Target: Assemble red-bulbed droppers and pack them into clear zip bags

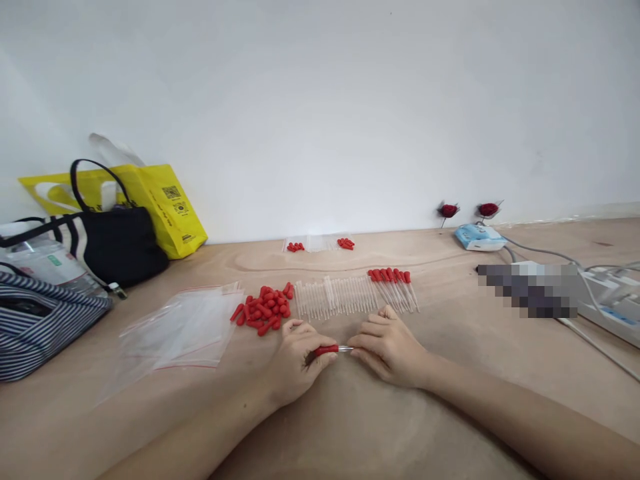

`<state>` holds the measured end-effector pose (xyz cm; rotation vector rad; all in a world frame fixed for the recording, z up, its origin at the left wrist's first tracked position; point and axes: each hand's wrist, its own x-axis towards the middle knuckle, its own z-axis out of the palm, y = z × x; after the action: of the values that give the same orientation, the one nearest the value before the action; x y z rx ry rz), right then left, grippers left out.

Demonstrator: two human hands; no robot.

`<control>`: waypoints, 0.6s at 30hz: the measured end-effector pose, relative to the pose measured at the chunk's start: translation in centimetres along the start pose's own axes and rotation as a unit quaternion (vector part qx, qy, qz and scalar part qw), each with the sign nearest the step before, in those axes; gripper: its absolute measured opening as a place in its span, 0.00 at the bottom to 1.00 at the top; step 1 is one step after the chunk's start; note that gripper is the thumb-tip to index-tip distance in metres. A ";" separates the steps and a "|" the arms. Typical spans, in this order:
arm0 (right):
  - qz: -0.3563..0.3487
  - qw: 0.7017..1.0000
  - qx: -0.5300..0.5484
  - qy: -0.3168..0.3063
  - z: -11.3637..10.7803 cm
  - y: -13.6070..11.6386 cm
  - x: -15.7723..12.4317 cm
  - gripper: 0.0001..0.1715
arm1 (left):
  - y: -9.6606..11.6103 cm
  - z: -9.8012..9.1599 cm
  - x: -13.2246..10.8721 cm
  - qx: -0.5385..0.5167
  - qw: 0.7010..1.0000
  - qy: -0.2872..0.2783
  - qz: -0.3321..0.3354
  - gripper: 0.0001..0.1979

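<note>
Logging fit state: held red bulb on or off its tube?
On, apparently: clear tube runs into the red bulb; can't tell how deep.

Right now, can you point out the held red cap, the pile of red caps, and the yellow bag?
Held red cap [327, 349], head view: its exposed side.
Pile of red caps [264, 308], head view: caps near its middle.
Yellow bag [161, 212], head view: the printed panel.

Red bulb [327, 349] was sideways, end-on to a skinny clear tube [345, 349]. Both were well off the table [370, 427]'s back edge.
</note>
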<state>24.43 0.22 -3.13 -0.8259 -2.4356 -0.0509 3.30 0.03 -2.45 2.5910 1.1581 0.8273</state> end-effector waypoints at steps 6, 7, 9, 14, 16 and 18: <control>0.155 0.986 -0.009 0.056 -1.2 2.9 -0.1 0.11 | -0.6 0.2 -0.2 0.015 0.996 0.049 -0.066 0.20; 0.218 0.972 0.007 0.082 -1.4 3.9 -0.2 0.12 | -0.7 0.2 -0.3 0.018 0.996 0.050 -0.069 0.19; 0.355 0.925 0.037 0.131 -1.9 6.0 -0.5 0.14 | -0.7 0.3 -0.3 0.024 0.997 0.042 -0.062 0.17; 0.524 0.843 -0.018 0.118 -2.4 9.6 -1.1 0.17 | -0.7 0.4 -0.2 0.033 0.998 0.007 -0.053 0.12; 0.538 0.837 -0.023 0.096 -2.2 10.0 -1.0 0.16 | -0.6 0.4 -0.2 0.030 0.998 0.000 -0.055 0.10; 0.545 0.834 -0.028 0.076 -1.7 10.1 -0.8 0.15 | -0.6 0.3 -0.1 0.030 0.998 -0.004 -0.054 0.10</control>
<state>31.58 7.62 -3.49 -2.0101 -1.5055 0.2338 3.06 0.33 -3.01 2.5498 1.3284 0.7711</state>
